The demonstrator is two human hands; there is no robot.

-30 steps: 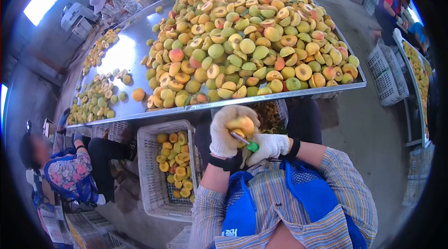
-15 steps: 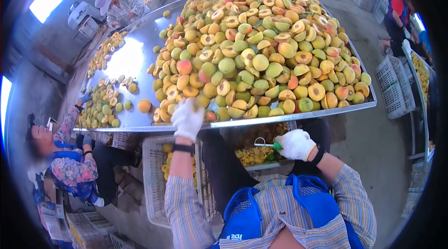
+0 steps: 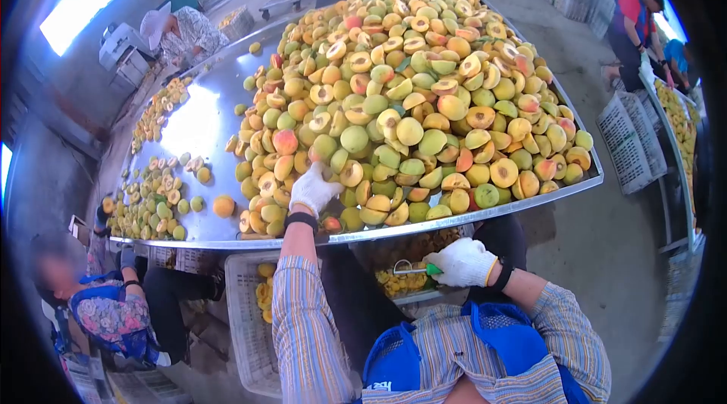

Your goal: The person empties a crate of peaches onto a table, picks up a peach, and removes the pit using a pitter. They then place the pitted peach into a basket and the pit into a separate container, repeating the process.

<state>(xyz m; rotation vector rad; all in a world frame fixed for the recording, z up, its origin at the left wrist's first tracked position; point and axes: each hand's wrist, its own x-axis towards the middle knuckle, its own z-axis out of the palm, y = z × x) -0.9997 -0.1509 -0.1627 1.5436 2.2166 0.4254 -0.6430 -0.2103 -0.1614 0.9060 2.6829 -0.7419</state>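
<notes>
My left hand (image 3: 312, 190), in a white glove, reaches onto the near edge of the big heap of halved peaches (image 3: 409, 93) on the metal table (image 3: 204, 112) and closes over a fruit there. My right hand (image 3: 464, 262), also gloved, stays low under the table edge, gripping a green-handled pitting tool (image 3: 413, 270) whose metal loop points left. Below it is a crate of peach pits and scraps (image 3: 397, 280). My arms wear striped sleeves with a blue apron.
A white plastic crate (image 3: 254, 305) of peach halves stands on the floor at lower left. A seated person in a floral top (image 3: 113, 305) works on the left; others sit along the far table side. Stacked crates (image 3: 628, 139) and another person are on the right.
My left hand left the fruit held at my chest and reached out to the peach pile. My right hand dropped away to the right with the tool.
</notes>
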